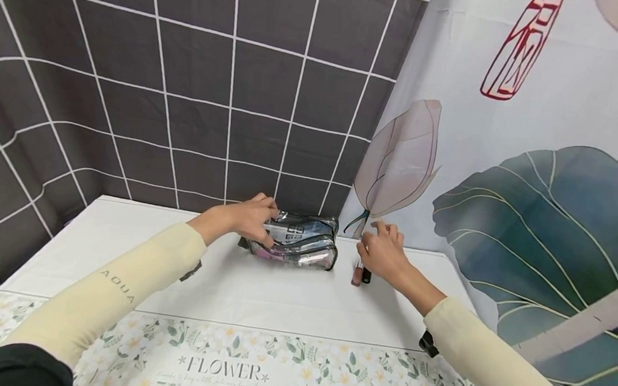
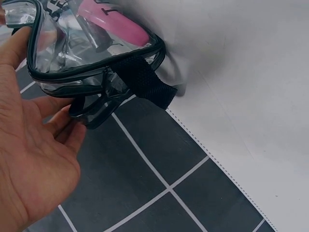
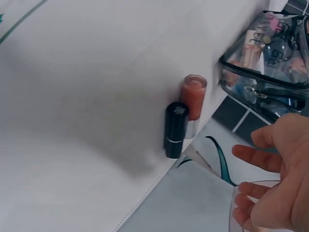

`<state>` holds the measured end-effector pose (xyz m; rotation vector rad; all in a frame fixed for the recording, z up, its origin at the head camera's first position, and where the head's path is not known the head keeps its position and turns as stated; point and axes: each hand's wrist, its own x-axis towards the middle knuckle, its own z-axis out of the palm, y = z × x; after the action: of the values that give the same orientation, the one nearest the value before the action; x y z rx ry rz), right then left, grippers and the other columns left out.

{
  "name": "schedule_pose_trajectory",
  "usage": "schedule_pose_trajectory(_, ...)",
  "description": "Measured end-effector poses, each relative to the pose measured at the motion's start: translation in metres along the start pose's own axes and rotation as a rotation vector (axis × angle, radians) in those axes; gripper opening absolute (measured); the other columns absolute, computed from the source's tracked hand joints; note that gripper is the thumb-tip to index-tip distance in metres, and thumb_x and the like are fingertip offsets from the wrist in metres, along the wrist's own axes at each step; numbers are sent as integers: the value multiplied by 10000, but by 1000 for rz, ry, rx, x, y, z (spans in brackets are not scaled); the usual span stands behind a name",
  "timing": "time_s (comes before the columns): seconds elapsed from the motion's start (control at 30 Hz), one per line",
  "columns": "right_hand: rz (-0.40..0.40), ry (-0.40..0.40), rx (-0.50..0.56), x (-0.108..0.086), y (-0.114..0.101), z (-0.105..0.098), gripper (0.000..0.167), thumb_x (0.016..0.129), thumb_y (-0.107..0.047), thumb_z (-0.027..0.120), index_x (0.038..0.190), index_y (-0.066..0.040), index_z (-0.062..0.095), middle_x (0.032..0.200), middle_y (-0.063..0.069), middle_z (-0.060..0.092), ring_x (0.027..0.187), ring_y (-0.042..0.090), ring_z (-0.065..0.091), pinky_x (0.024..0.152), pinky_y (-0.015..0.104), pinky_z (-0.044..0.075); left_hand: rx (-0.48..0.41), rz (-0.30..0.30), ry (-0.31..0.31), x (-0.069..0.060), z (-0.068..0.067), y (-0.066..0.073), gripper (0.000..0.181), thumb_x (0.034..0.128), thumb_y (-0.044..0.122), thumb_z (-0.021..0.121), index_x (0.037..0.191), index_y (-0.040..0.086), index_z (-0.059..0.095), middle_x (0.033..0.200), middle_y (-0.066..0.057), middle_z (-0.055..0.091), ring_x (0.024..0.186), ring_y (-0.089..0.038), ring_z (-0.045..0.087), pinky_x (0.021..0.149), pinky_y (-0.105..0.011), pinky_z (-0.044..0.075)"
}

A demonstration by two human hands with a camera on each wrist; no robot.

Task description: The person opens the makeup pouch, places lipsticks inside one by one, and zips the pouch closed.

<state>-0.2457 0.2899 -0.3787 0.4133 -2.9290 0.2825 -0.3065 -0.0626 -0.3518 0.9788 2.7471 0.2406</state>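
Observation:
A clear cosmetic bag with black trim (image 1: 307,245) lies on the white tabletop by the dark wall. My left hand (image 1: 251,220) grips its left end; in the left wrist view the thumb and fingers hold the bag's black-edged side. Through the plastic shows a pink tube (image 2: 116,24) among other small items. To the bag's right a black lipstick tube (image 3: 176,130) and a reddish-brown lip gloss (image 3: 194,99) lie side by side. My right hand (image 3: 282,179) hovers just beyond them, fingers loosely bent and holding nothing.
A dark cloth with white grid lines (image 1: 188,60) hangs behind the table. On the right hangs a white cloth with leaf prints (image 1: 539,207). A floral strip lettered FLOWER (image 1: 224,368) runs along the near side of the white tabletop (image 1: 233,297).

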Motion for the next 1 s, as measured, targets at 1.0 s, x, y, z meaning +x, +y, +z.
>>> schedule_pose_trajectory(1.0, 188, -318, -137, -8, 20, 14, 421, 1170, -301, 519, 1125, 5, 805, 1206, 262, 657, 1231, 493, 457, 1069, 663, 383, -11, 4, 4, 0, 1, -2, 869, 912, 409, 749, 1634, -33, 551, 1692, -190, 500, 1519, -353, 428, 1300, -524, 450)
